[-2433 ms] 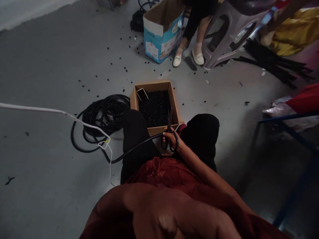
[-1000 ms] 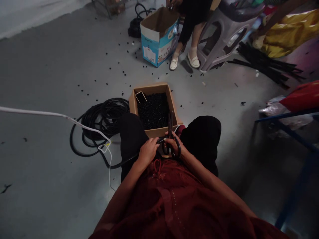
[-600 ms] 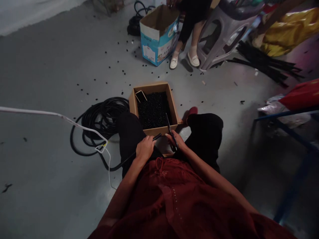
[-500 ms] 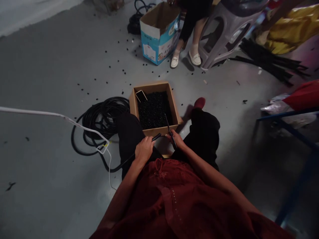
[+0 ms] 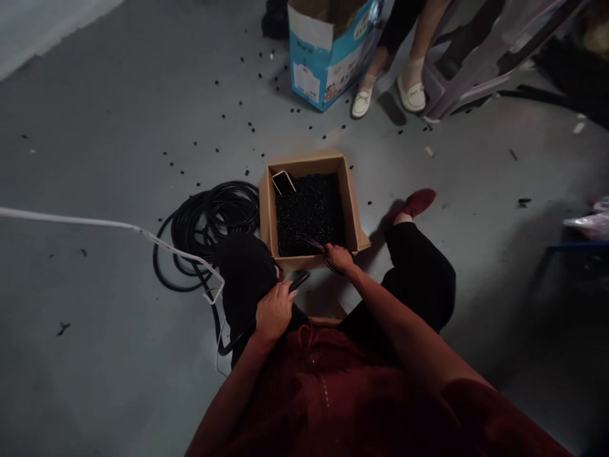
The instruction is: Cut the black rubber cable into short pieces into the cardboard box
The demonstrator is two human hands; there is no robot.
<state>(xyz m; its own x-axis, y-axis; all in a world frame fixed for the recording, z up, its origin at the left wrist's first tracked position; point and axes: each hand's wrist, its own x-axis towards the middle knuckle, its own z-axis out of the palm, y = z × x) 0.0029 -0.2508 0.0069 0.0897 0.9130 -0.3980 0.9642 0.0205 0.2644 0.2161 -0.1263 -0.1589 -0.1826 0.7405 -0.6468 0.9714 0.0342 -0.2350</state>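
My left hand (image 5: 275, 311) is closed around a black hose (image 5: 299, 280), whose cut end sticks out past my fingers. In my right hand (image 5: 339, 258) is a pair of scissors (image 5: 314, 243), the blades pointing left over the near edge of a cardboard box (image 5: 268, 212). Many small black pieces (image 5: 309, 209) fill the box, and a small light-rimmed container (image 5: 284, 183) sits at its far left corner. On the floor left of the box lies a coil of black hose (image 5: 190, 231), which runs down to my left hand.
A white cord (image 5: 95, 220) crosses from the left. Beyond the box stand a blue and white carton (image 5: 309, 57), a person's feet in white shoes (image 5: 412, 94) and a grey plastic stool (image 5: 447, 89). Small black bits are scattered over the floor (image 5: 118, 190).
My right hand has moved forward with the scissors, away from the hose end to the box's near edge. My left hand still holds the hose. The view has shifted.
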